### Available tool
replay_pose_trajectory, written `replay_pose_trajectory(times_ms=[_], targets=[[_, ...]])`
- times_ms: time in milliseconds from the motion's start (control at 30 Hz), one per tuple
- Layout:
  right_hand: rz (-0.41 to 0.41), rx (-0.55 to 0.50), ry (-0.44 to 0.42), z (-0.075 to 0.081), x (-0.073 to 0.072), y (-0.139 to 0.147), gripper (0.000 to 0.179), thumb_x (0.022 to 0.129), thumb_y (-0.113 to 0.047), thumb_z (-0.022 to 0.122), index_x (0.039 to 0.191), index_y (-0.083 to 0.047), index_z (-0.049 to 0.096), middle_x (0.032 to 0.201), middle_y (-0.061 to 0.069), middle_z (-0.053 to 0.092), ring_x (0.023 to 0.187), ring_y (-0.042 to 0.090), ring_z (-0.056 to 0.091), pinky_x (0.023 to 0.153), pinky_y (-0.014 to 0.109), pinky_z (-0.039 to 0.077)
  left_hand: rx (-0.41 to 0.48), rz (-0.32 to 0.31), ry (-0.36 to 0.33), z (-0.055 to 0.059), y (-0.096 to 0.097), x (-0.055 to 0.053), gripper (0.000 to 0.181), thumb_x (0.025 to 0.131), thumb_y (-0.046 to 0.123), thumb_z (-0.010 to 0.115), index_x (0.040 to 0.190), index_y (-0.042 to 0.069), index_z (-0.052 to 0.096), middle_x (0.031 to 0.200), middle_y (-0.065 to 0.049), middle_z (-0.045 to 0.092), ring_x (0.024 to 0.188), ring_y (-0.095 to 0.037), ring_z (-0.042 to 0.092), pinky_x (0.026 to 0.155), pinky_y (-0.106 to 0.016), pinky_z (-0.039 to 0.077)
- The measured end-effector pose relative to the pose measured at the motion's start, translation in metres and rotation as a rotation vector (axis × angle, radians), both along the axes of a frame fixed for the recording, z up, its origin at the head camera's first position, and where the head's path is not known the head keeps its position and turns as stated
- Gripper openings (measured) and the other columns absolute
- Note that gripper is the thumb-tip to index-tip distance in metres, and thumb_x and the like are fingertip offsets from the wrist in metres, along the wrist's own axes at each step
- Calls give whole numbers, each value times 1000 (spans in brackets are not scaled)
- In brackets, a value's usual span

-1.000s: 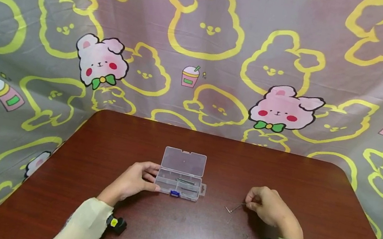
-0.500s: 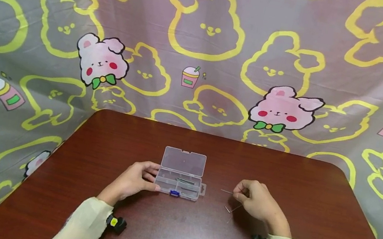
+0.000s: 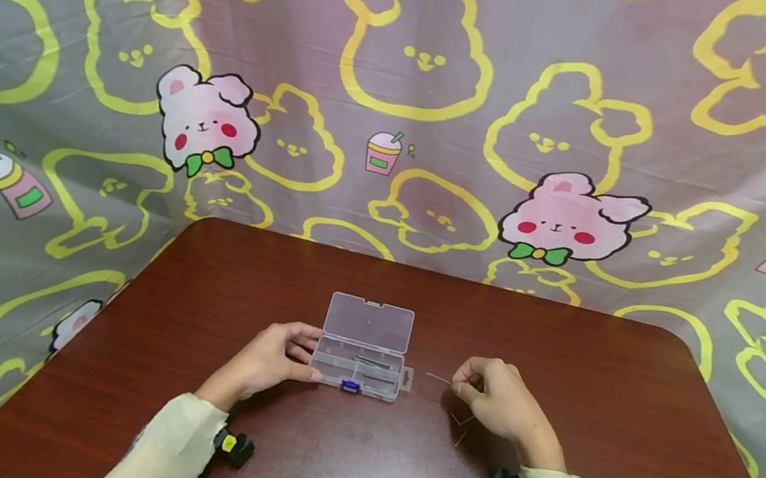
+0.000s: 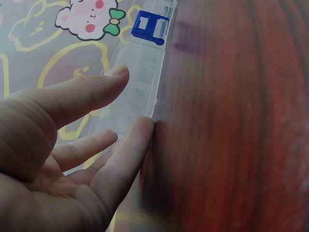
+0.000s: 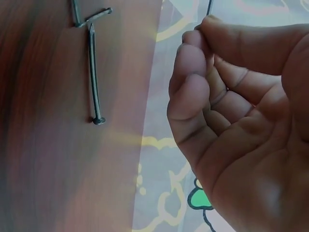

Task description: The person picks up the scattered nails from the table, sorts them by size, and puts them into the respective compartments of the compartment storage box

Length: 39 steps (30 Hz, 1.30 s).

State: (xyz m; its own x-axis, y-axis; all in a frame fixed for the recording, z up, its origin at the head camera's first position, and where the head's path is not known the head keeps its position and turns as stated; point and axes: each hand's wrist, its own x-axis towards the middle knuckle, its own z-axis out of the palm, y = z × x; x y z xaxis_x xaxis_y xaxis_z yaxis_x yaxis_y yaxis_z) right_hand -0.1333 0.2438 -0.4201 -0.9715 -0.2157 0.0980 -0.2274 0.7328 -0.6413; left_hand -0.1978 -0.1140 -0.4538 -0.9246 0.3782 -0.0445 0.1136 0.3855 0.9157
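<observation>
A clear plastic compartment box [image 3: 371, 393] with a blue latch [image 3: 350, 387] stands on the table, its lid [image 3: 369, 323] raised. Several thin nails [image 3: 372, 363] lie in its right-hand compartments. My left hand [image 3: 263, 363] holds the box's left end, thumb at the front corner and fingers along the side and back. To the right of the box, my right hand [image 3: 503, 403] pinches a nail [image 3: 438, 378] between thumb and fingertips; its free end points left toward the box. In the right wrist view, a long nail [image 5: 94, 72] and a shorter nail [image 5: 99, 15] lie on the tabletop.
The brown wooden table [image 3: 344, 469] has rounded far corners. Behind and beside it hangs a curtain [image 3: 456, 74] printed with bunnies and cups. Each wrist wears a small black camera, such as the left camera [image 3: 234, 446]. A hanging tab [image 3: 408, 379] sticks out from the box's right end.
My right hand has lifted a nail and moved left toward the box, uncovering loose nails on the table. My left hand and the box have stayed in place.
</observation>
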Motion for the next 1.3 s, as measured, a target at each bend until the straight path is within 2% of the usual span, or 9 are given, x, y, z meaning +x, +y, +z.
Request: replay_pose_trajectory(times_ms=[33, 333, 800, 1067, 1300], targets=[[-7, 2, 5, 0, 0, 0, 14, 91, -2, 69, 82, -12, 69, 70, -9, 59, 64, 8, 52, 62, 28, 45, -3, -2, 1, -5, -1, -3, 63, 75, 4, 89, 130, -1, 61, 110, -11, 67, 95, -23, 65, 78, -35, 55], [7, 5, 54, -3, -4, -11, 14, 89, -1, 70, 80, -12, 70, 68, -11, 58, 63, 8, 53, 61, 27, 46, -9, 3, 8, -5, -1, -2, 63, 74, 4, 90, 130, -2, 62, 110, -11, 67, 94, -24, 65, 77, -36, 55], [57, -3, 54, -3, -11, -33, 14, 90, -1, 67, 80, -10, 69, 66, -9, 58, 58, 6, 49, 56, 27, 44, -10, 5, 7, -5, -2, -2, 63, 73, 4, 90, 130, -1, 62, 110, -9, 67, 94, -23, 65, 77, -35, 55], [61, 12, 52, -2, -15, -44, 14, 89, -2, 68, 79, -10, 70, 65, -11, 58, 57, 6, 50, 56, 26, 44, -16, 6, -13, -5, 0, -3, 64, 74, 5, 90, 131, 1, 62, 112, -9, 67, 96, -22, 65, 79, -36, 55], [79, 49, 44, -3, -19, -56, 15, 89, -3, 68, 78, -12, 69, 63, -12, 58, 55, 5, 49, 54, 26, 43, -14, 14, -2, -5, 0, -3, 64, 74, 5, 90, 131, 0, 62, 111, -10, 67, 96, -23, 65, 78, -36, 55]])
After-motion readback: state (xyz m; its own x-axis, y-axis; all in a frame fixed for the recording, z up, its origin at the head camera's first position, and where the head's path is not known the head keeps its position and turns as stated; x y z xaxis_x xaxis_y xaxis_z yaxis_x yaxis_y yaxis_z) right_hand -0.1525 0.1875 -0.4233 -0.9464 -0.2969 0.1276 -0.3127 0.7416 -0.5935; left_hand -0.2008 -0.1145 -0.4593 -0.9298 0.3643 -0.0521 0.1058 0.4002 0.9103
